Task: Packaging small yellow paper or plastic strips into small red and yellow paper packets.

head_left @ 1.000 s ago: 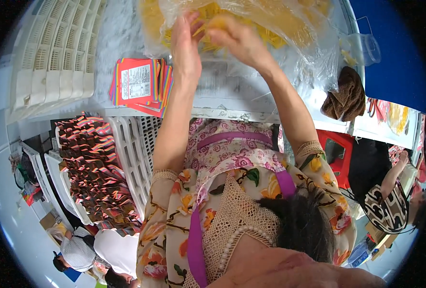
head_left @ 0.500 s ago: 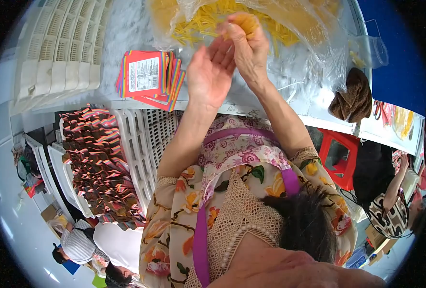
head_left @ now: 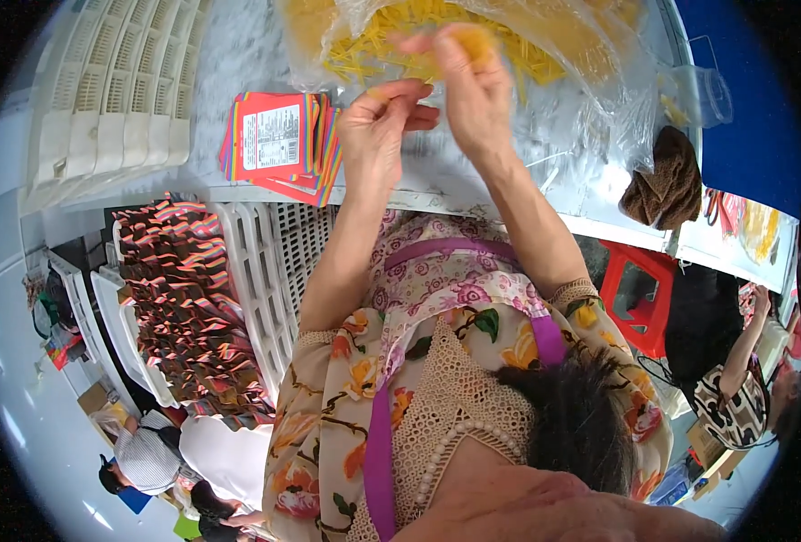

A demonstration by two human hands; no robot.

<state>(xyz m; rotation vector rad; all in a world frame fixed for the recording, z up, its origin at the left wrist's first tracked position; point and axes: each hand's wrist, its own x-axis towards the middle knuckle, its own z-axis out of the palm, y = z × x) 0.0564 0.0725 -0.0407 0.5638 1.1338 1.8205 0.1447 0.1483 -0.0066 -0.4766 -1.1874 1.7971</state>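
My right hand [head_left: 477, 104] is raised over the table, closed round a bunch of yellow strips [head_left: 475, 47] and smeared by motion. To its left, my left hand [head_left: 375, 135] has its fingers bent and the thumb pressed to them. A yellowish bit shows at its fingers, too small to name. Beyond both hands lies a pile of thin yellow strips [head_left: 531, 61] in a clear plastic bag [head_left: 590, 81]. Left of my left hand is a stack of red cards with striped, colourful edges [head_left: 249, 135], a white printed label on the top one.
White plastic crates [head_left: 130, 90] stand at the left of the table. Below them, another white crate [head_left: 247, 271] holds rows of dark, striped packs [head_left: 184, 298]. A brown cloth [head_left: 662, 181] and a clear plastic cup [head_left: 709, 95] are at the right. Near a red stool [head_left: 640, 298], other people are around.
My left hand has gone from open, palm up, to bent fingers in a pinch. My right hand has shifted slightly right, still with the yellow strips.
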